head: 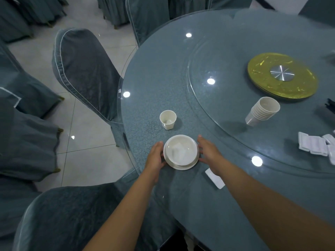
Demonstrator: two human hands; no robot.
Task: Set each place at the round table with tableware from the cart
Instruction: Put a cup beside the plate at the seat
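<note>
A white bowl (181, 150) sits on a white saucer (186, 166) near the edge of the round glass-topped table (226, 205). My left hand (156, 156) touches the left side of the bowl and saucer with relaxed fingers. On the right side, my right hand (208, 151) lies against them with straight fingers. A single cream cup (168, 119) stands upright just beyond the bowl. A white wrapped packet (214, 178) lies on the table under my right wrist.
On the glass turntable (217, 109) lie a tilted stack of cream cups (262, 111), several white packets (315, 145) and a yellow centre disc (281, 75). Grey-blue covered chairs (85, 69) stand around the table, one right below me (72, 214).
</note>
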